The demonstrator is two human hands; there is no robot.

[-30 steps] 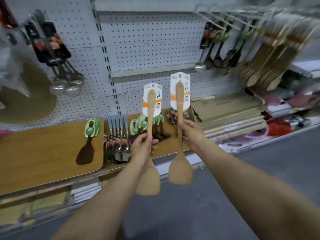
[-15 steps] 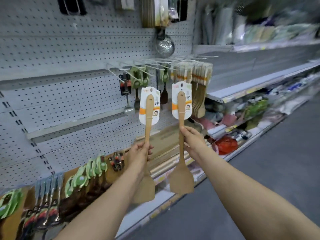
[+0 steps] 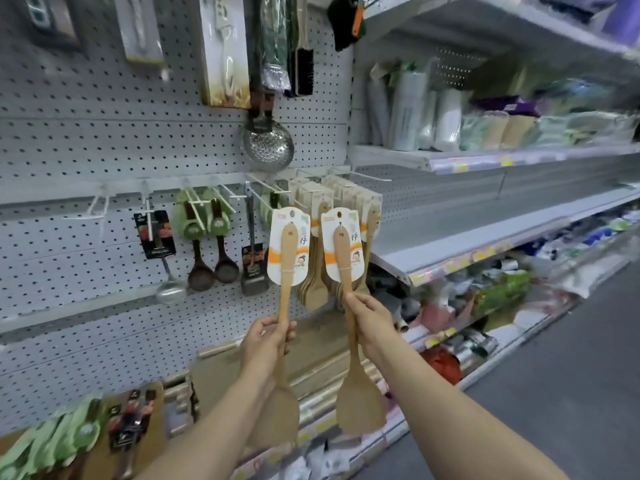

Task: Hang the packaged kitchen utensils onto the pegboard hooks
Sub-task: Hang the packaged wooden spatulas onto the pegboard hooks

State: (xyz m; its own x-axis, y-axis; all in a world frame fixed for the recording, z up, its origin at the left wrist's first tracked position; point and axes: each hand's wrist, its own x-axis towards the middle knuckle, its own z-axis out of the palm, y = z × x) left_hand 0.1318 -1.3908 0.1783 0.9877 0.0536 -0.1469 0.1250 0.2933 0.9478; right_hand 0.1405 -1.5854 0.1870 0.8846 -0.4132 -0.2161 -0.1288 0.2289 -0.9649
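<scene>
The left hand [image 3: 268, 341] and right hand [image 3: 372, 327] each grip spatulas [image 3: 341, 251], now brought up to the matching hooks [image 3: 367, 176], ready for hanging.

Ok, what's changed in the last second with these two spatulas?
The view swung right along the pegboard: the hooks with hanging wooden spatulas, earlier far off at upper right, now sit just behind the two held ones. Unchanged: the left hand grips the left spatula and the right hand the right spatula, by the handles, blades down.
</scene>
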